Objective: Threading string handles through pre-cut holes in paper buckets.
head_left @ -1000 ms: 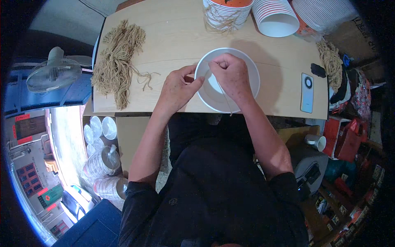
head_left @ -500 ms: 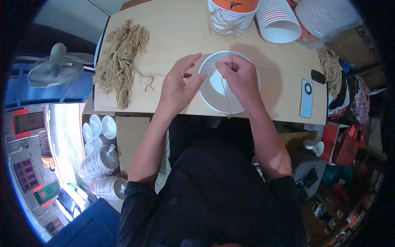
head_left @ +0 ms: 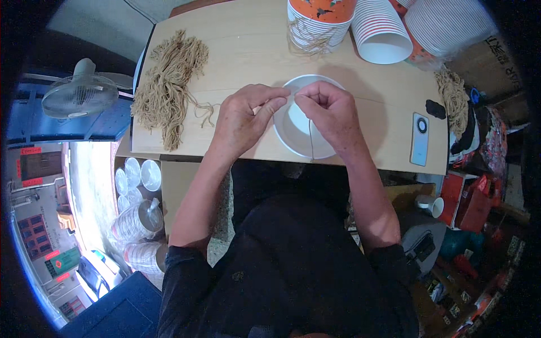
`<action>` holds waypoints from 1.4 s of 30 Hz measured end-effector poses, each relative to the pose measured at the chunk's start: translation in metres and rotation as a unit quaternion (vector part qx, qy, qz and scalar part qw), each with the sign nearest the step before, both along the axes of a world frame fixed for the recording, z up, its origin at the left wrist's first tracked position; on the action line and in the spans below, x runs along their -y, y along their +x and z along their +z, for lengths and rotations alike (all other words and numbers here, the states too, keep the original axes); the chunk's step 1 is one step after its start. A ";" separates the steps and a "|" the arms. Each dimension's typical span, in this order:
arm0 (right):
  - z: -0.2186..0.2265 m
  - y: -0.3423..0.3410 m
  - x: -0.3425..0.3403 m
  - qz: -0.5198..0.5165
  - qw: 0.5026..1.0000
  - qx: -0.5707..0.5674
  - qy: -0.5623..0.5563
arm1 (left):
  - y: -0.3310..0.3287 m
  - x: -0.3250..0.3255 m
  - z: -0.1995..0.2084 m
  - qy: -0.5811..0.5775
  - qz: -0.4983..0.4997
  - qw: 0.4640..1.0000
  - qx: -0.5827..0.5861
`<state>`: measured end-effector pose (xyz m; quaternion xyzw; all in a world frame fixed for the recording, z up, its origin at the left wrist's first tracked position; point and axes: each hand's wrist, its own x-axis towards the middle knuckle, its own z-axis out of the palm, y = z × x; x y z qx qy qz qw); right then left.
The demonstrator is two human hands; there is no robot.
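Observation:
A white paper bucket point(head_left: 298, 142) stands mouth up on the table in front of me. Over its right side, my right hand point(head_left: 331, 110) is closed in a pinch on a thin tan cord point(head_left: 312, 139), whose loose length hangs across the bucket toward its near rim. At the bucket's left rim, my left hand point(head_left: 245, 115) has thumb and forefinger pressed together, their tips close to the right fingertips. Whatever lies between the left fingertips is too small to make out.
A heap of tan cords point(head_left: 169, 84) lies on the table's left. Stacked paper buckets, one stack orange-patterned point(head_left: 321, 28), another white point(head_left: 383, 45), stand at the back. A phone point(head_left: 419, 141) and a small black object point(head_left: 435, 109) lie right. A fan point(head_left: 81, 96) is far left.
My left hand has closed from spread fingers to a pinch and moved slightly right, toward my right hand. The right hand keeps its pinch on the cord.

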<state>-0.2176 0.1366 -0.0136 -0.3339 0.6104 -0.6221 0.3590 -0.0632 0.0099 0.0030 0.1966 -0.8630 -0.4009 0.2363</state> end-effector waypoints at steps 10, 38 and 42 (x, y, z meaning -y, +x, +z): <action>-0.006 0.004 -0.003 0.009 0.998 -0.055 0.004 | 0.001 -0.004 0.003 -0.028 0.027 0.999 0.014; 0.003 0.019 -0.005 -0.059 0.941 -0.315 -0.107 | 0.008 -0.007 0.012 0.060 0.001 0.998 0.015; 0.000 0.016 -0.005 -0.043 0.929 -0.350 -0.108 | 0.007 -0.008 0.011 0.080 0.005 0.997 0.016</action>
